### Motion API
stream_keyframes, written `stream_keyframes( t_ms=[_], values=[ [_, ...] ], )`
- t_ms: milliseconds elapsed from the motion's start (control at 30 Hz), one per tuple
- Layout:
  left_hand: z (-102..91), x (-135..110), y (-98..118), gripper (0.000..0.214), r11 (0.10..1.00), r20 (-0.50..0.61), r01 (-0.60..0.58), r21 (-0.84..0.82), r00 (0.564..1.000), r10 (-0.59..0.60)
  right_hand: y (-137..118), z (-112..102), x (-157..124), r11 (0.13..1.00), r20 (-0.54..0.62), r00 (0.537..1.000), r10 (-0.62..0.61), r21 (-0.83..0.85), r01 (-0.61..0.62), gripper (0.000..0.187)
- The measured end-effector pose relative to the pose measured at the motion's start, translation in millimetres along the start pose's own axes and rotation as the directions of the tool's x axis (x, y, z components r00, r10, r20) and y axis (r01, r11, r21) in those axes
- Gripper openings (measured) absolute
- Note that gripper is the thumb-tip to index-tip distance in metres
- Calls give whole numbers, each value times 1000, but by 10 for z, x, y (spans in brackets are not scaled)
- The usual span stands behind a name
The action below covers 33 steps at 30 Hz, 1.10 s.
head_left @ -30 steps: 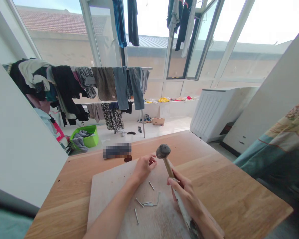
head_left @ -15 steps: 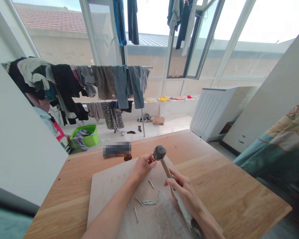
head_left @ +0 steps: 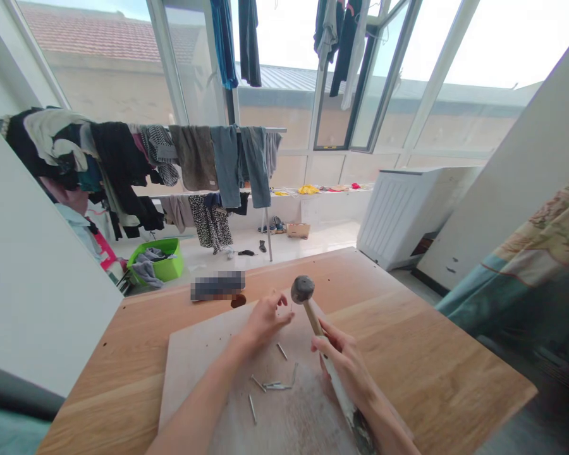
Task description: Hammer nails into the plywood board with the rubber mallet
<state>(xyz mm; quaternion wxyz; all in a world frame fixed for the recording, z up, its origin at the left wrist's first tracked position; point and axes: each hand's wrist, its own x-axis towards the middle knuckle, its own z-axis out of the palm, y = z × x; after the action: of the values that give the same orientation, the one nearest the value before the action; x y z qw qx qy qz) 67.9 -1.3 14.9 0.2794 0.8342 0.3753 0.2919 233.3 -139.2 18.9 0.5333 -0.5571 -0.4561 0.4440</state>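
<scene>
My left forearm (head_left: 206, 392) angles in from near left; left hand (head_left: 266, 318) sits farther out, fingers curled, thumb spread apart. Right forearm (head_left: 384, 407) comes from near right, my right hand (head_left: 340, 351) closed in a grip, thumb pointing left.

The hammer head (head_left: 302, 289) was matt, the nails (head_left: 252, 409) shiny metal, the board (head_left: 294, 414) scuffed, the tabletop (head_left: 408, 347) smooth, grained wood.

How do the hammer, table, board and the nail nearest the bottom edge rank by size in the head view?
Table, largest
Board, partly hidden by the arms
Hammer
Nail, smallest
</scene>
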Motion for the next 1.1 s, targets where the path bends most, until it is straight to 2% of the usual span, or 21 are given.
stream_keyframes(
  t_ms=[67, 133, 200, 267, 467, 667, 833, 967, 1033, 1100],
  values=[
    [-184, -70, 86, 24, 991, 139, 19, 132, 990, -38, -21, -3, 0, 1000, -13, 1000, 6, 3, -6, 31],
    [-340, -149, 162, 32, 973, 305, 60, 223, 944, -128, -45, -4, 2, 1000, -18, 1000, 16, 0, -16, 24],
    [-417, -215, 210, 35, 957, 368, 99, 272, 909, -198, -69, -1, 3, 1000, -18, 1000, 24, -7, -24, 19],
    [-410, -252, 224, 34, 950, 353, 116, 289, 910, -218, -85, 7, 3, 1000, -22, 999, 25, -13, -25, 19],
    [-279, -238, 248, 30, 956, 346, 78, 283, 921, -178, -80, 28, 10, 1000, -17, 1000, 12, -26, -12, 23],
    [-246, -259, 424, 9, 954, 401, 15, 298, 905, -140, -36, 14, 30, 999, -25, 1000, 14, -43, -15, 26],
    [-166, -289, 476, 14, 929, 342, -33, 368, 934, -102, -20, 6, 33, 999, -22, 999, 26, -43, -27, 25],
    [-169, -219, 372, 10, 912, 282, -34, 409, 955, -91, -12, 4, 32, 999, -15, 999, 33, -36, -33, 27],
    [-196, -159, 262, 6, 926, 230, 25, 377, 966, -120, -1, 0, 34, 999, -12, 999, 34, -30, -34, 27],
    [-226, -106, 135, 8, 954, 171, 106, 279, 972, -158, 12, -5, 33, 999, -10, 999, 30, -24, -31, 27]
  ],
)
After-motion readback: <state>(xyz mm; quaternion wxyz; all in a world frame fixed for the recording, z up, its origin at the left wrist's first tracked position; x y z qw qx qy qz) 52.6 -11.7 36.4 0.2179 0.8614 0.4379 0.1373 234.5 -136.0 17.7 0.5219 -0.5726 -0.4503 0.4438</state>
